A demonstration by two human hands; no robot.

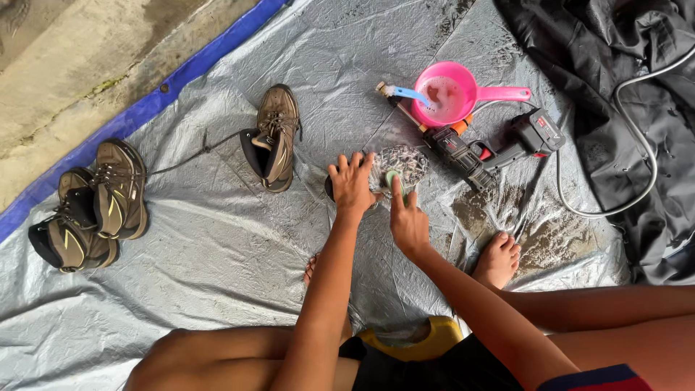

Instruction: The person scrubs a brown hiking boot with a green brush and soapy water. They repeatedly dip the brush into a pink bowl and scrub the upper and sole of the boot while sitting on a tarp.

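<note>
A soapy shoe (400,165), sole up and covered with foam, is seen lying on the grey tarpaulin (217,246) just ahead of the person's knees. It is steadied by the left hand (352,185), whose fingers are spread open and laid flat over its near end. A small green brush (392,177) is gripped in the closed fingers of the right hand (407,221) and pressed against the foamy sole. Just beyond the shoe, a pink scoop (452,94) with a blue toothbrush (407,93) resting at its rim is placed beside a black-and-red spray gun (499,145). One brown boot (274,137) lies to the left, and a pair of boots (90,206) is set well apart near the tarpaulin's blue edge.
</note>
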